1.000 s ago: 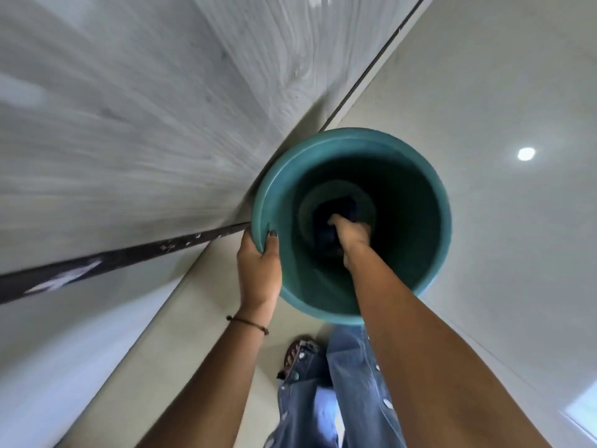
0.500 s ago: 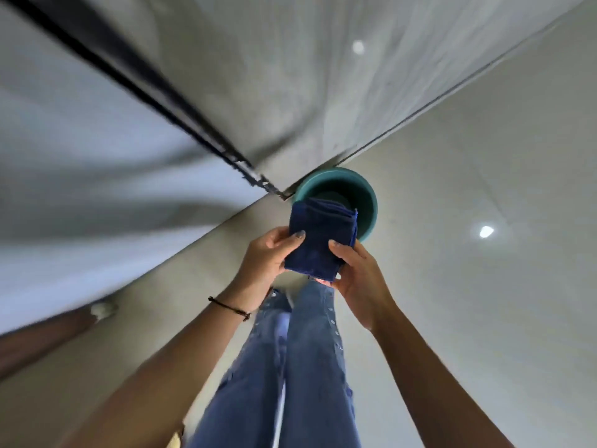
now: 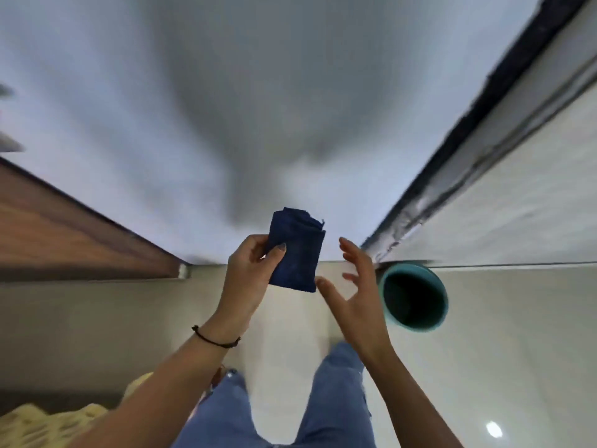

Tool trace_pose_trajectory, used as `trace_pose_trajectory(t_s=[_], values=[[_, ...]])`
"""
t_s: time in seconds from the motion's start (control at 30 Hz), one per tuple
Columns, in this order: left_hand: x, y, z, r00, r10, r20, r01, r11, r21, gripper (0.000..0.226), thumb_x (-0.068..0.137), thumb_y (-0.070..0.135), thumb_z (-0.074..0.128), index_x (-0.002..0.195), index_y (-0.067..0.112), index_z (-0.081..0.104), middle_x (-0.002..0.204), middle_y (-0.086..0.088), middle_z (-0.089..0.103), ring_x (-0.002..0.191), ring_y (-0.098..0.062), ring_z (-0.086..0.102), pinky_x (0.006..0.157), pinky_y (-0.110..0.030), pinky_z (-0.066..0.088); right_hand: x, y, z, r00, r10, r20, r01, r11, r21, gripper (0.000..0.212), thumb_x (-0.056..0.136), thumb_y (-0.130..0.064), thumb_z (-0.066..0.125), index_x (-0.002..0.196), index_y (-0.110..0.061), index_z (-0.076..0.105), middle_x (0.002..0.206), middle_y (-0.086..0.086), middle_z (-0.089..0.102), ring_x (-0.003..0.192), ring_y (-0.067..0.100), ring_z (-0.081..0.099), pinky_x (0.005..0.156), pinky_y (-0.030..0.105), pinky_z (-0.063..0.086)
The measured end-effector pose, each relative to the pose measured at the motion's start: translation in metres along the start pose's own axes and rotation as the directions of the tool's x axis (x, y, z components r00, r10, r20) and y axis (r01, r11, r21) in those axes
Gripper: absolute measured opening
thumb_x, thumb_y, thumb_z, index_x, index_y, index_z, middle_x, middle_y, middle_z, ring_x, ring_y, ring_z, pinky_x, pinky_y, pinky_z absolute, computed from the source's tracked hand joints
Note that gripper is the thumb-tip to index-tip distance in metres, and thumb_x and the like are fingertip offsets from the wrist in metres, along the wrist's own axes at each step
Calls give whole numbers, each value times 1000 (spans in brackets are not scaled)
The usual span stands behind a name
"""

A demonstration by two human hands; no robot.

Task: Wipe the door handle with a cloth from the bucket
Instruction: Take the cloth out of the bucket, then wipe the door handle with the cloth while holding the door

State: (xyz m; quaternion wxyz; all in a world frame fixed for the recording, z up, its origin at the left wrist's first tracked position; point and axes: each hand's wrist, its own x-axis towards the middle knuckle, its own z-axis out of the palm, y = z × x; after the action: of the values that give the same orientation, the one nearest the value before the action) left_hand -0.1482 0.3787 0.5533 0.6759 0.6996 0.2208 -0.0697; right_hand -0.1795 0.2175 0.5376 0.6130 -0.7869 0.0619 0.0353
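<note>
A folded dark blue cloth (image 3: 295,250) is pinched between the thumb and fingers of my left hand (image 3: 248,273), held upright in front of a blurred grey-white door or wall panel. My right hand (image 3: 352,286) hovers just right of the cloth with fingers spread, touching nothing. The teal bucket (image 3: 441,313) stands on the pale floor to the right of my right hand, its inside dark. No door handle shows in this view.
A dark vertical strip (image 3: 478,130) runs along the panel's right edge beside a light wall. A brown wooden surface (image 3: 64,234) stands at the left. Yellow fabric (image 3: 48,421) lies at the bottom left. My jeans-clad legs (image 3: 274,409) fill the bottom centre.
My right hand lifted the cloth out of the bucket, both hands held it, and now the right hand has let go. The view has swung left, leaving the bucket at the right.
</note>
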Motion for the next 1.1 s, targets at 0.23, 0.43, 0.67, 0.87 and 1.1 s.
trace_pose_trajectory(t_s=[0.23,0.43,0.67,0.87,1.1], values=[[-29,24,-194,986,93,-139,-103,992,-70,10,87,15,65,95,22,63,96,-2,72,91,-18,69,69,-26,57,-45,-97,205,941,-195,276,195,980,27,70,78,-34,62,139,-45,29,150,-13,33,140,4,30,114,28,35],[-17,46,-280,981,42,-190,-78,980,-184,10,86,20,66,92,28,67,90,5,75,92,-18,70,83,-38,57,-37,-136,271,985,65,161,-102,966,238,59,89,-29,65,141,-32,36,145,-14,42,132,3,42,108,28,39],[20,69,-323,985,-17,-173,-44,938,-343,19,91,14,58,107,17,68,111,-6,70,106,-24,64,96,-42,51,7,-166,302,904,168,393,-365,784,503,30,91,-13,59,120,-12,62,116,9,71,111,28,64,92,44,55],[51,99,-383,772,316,-551,-334,940,72,46,95,21,53,140,18,44,141,5,48,124,-4,46,94,-16,41,43,-227,322,981,-184,-64,195,935,297,9,85,-9,65,90,-15,62,73,-6,60,64,2,53,60,13,46],[117,123,-434,445,811,-380,-522,579,626,69,96,17,52,150,2,13,159,-21,1,149,-27,2,122,-34,11,70,-272,382,729,-659,-186,606,747,-274,31,80,-21,59,108,-11,64,93,-5,67,77,3,56,70,8,41]])
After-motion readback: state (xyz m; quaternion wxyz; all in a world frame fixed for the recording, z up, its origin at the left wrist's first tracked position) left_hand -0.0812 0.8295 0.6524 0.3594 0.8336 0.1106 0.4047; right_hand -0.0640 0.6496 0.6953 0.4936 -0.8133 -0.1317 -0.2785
